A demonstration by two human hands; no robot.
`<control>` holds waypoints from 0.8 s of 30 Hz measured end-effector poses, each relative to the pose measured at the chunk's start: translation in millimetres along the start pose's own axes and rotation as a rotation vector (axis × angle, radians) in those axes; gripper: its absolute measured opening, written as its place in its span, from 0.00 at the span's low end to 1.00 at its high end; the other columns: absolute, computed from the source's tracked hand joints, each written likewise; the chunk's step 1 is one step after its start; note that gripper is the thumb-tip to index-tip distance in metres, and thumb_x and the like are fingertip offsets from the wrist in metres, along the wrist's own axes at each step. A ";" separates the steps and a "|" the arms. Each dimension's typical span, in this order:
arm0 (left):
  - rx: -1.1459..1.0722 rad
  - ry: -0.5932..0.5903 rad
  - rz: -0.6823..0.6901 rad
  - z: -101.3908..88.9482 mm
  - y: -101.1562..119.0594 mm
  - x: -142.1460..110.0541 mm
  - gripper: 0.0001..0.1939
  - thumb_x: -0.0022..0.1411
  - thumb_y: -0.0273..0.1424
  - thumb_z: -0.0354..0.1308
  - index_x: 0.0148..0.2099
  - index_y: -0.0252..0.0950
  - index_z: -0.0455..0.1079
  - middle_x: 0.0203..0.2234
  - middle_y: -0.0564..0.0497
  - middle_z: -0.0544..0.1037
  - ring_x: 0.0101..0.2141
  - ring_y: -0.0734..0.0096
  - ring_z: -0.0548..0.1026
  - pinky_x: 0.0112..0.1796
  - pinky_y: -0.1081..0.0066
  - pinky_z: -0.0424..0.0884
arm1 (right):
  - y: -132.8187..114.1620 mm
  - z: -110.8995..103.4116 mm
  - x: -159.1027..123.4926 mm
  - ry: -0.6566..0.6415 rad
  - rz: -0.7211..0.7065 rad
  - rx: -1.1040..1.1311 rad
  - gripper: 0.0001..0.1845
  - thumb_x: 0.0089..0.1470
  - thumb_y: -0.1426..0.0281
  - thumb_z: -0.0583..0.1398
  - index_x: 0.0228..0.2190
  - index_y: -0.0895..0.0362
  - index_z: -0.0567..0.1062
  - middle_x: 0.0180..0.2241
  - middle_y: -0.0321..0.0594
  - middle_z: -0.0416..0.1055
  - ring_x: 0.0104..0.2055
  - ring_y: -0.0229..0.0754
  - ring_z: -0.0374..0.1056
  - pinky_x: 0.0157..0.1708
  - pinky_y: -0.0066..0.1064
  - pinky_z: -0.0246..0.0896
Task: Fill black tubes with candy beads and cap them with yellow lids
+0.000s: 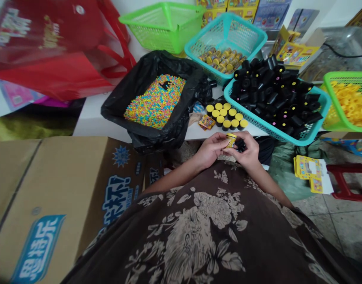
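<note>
Close above my lap, my left hand [211, 150] and my right hand [248, 149] are both closed on a small canister [231, 139] with a yellow lid and a printed yellow wrap. Its lower part is hidden by my fingers. Just beyond, on the table edge, several black canisters with yellow lids [226, 125] stand upright in a group. To their left lies a small stack of printed yellow-orange labels [207, 122]. A turquoise basket [259, 123] heaped with black canisters [269, 90] is at the right.
Colourful candy beads [157, 100] fill a black plastic bag [115, 104] at left. Another turquoise basket [195, 43] holds wrapped canisters. Yellow ring-like parts [352, 104] fill a green basket [351, 127]. A large cardboard box [53, 177] stands left of me, a red stool [346, 173] right.
</note>
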State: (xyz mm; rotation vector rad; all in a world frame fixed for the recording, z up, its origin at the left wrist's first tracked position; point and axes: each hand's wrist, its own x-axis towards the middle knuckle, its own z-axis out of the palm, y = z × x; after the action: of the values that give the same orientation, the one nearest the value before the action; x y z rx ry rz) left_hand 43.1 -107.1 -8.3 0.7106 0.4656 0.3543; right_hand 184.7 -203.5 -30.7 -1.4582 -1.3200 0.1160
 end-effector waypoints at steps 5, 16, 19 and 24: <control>-0.003 -0.005 0.012 -1.4 0.2 -0.8 0.17 0.52 0.32 0.75 0.40 0.37 0.71 0.36 0.51 0.82 0.37 0.65 0.83 0.35 0.69 0.74 | 0.1 3.2 -1.3 0.033 -0.068 -0.047 0.26 0.53 0.51 0.72 0.50 0.47 0.79 0.41 0.42 0.80 0.41 0.50 0.76 0.43 0.46 0.75; -0.077 -0.166 -0.110 -12.5 0.9 3.0 0.16 0.53 0.35 0.74 0.42 0.36 0.75 0.35 0.47 0.83 0.38 0.62 0.83 0.41 0.66 0.75 | -4.1 0.2 1.6 -0.002 -0.159 -0.071 0.27 0.54 0.55 0.73 0.52 0.48 0.79 0.42 0.44 0.80 0.42 0.50 0.76 0.42 0.44 0.75; -0.088 -0.170 -0.114 -13.4 -1.4 6.3 0.15 0.56 0.38 0.72 0.42 0.35 0.76 0.34 0.46 0.82 0.37 0.62 0.81 0.40 0.66 0.74 | -2.3 1.1 2.1 -0.013 -0.160 -0.119 0.25 0.55 0.54 0.71 0.51 0.49 0.79 0.42 0.44 0.80 0.42 0.51 0.76 0.42 0.45 0.76; -0.025 -0.010 0.001 -14.1 -3.2 8.5 0.12 0.55 0.33 0.74 0.34 0.33 0.75 0.29 0.51 0.78 0.30 0.74 0.76 0.35 0.73 0.70 | -0.2 4.1 1.8 -0.006 -0.172 -0.110 0.26 0.55 0.54 0.72 0.51 0.53 0.79 0.42 0.45 0.79 0.42 0.49 0.75 0.43 0.44 0.76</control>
State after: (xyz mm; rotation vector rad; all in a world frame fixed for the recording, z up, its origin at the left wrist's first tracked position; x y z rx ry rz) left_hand 43.4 -97.9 -22.3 0.6879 0.4503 0.3568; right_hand 182.5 -199.7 -31.1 -1.4288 -1.4701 -0.0657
